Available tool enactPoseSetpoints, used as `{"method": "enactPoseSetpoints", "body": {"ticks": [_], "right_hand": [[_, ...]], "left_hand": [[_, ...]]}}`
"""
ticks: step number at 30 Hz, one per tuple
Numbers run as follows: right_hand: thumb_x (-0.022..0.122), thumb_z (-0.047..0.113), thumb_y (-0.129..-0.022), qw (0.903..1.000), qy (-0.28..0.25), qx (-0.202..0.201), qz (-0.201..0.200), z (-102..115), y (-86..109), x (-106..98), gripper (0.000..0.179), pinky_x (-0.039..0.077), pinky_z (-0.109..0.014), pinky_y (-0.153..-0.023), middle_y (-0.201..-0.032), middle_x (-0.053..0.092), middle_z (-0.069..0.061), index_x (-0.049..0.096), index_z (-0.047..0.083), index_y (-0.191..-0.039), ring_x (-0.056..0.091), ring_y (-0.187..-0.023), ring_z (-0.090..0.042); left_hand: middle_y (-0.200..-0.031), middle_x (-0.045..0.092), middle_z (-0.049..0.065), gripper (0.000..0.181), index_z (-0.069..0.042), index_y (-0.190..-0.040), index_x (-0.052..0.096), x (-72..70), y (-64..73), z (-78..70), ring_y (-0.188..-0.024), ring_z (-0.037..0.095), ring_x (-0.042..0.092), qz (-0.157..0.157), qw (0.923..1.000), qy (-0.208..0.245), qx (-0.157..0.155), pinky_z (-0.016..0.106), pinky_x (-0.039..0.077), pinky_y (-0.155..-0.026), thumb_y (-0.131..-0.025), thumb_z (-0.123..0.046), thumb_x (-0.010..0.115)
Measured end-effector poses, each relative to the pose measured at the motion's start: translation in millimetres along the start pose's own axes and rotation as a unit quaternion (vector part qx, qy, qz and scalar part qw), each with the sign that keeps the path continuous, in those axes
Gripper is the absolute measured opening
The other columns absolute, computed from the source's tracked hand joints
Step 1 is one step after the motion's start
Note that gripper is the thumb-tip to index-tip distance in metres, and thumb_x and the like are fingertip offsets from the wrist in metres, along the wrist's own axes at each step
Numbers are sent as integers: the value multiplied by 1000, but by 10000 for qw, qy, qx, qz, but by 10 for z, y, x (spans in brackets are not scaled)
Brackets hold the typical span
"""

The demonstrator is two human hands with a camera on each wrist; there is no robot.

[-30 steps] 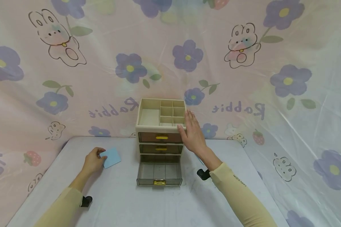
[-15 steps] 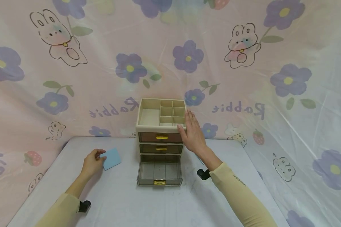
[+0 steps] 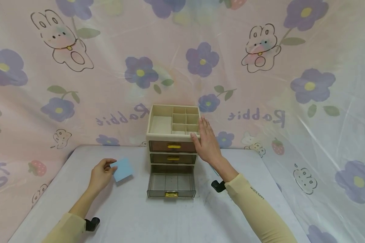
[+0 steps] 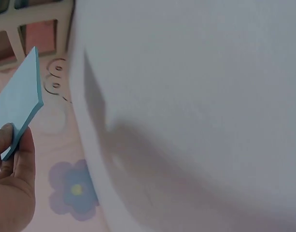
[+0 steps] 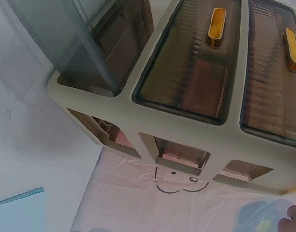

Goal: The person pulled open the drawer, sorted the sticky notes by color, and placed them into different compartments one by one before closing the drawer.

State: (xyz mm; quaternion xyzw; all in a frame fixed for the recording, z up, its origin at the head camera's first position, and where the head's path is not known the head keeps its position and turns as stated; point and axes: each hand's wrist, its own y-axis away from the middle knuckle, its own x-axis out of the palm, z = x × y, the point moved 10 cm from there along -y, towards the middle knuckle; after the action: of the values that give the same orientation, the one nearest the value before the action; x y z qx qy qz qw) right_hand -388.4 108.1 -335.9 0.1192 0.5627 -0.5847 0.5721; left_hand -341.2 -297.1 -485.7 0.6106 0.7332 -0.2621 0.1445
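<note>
My left hand (image 3: 101,173) pinches a square pad of light blue sticky notes (image 3: 122,169) between thumb and fingers, left of a cream desktop organizer (image 3: 170,137). In the left wrist view the pad (image 4: 23,94) stands tilted above the white table, and a shadow falls below it. Straight fingers of my right hand (image 3: 207,143) rest against the organizer's upper right side, with the thumb at its top front edge. The bottom drawer (image 3: 171,184) is pulled out, showing a divided, bare inside. Two upper drawers with gold handles (image 3: 173,146) are closed.
A second light blue pad (image 5: 20,212) lies on the table right of the organizer, mostly hidden behind my right forearm in the head view. The organizer's top has several compartments (image 3: 161,123). A printed curtain (image 3: 176,50) hangs behind and beside the table (image 3: 134,216).
My left hand and the blue pad have moved slightly right, and a shadow now shows under the pad. The right hand keeps its place on the organizer.
</note>
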Motion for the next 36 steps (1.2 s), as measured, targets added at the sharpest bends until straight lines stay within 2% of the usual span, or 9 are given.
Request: {"method": "enactPoseSetpoints", "body": {"ticks": [6,13,20,28,36], "right_hand": [[41,40,-112,10000,-16,-25,-32,9,4,-12,73,13,-51,-129,-173,11,-21,13,-3,-164,9,-160,-34],[42,38,-112,10000,23,-39,-72,3,8,-19,72,14,-51,-129,-171,14,-23,14,-4,-164,14,-159,-40],[42,39,-112,10000,31,-38,-41,11,6,-15,73,15,-53,-128,-171,14,-24,14,-5,-164,14,-159,-40],[41,39,-112,10000,6,-20,-53,0,3,-1,73,13,-51,-129,-172,13,-23,13,-3,-164,10,-160,-35],[41,39,-112,9999,-32,-62,-108,4,3,0,72,14,-51,-129,-172,14,-22,14,-3,-164,10,-160,-34]], "left_hand": [[-110,68,19,30,2,-129,62,36,69,-175,-91,20,63,-17,9998,218,-3,18,54,-69,-101,-6,68],[-109,70,15,30,-1,-129,63,117,105,-313,-87,14,62,38,9989,461,-103,19,54,-71,-100,-8,69],[-113,70,18,32,2,-129,63,223,148,-490,-89,15,61,131,9966,811,-60,19,54,-72,-100,-8,70],[-105,72,16,26,0,-125,65,422,163,-638,-86,18,60,220,9944,1028,84,20,54,-71,-98,-2,70],[-109,72,19,25,1,-120,67,681,199,-782,-90,22,63,384,9915,1200,338,21,55,-72,-96,4,70]]}}
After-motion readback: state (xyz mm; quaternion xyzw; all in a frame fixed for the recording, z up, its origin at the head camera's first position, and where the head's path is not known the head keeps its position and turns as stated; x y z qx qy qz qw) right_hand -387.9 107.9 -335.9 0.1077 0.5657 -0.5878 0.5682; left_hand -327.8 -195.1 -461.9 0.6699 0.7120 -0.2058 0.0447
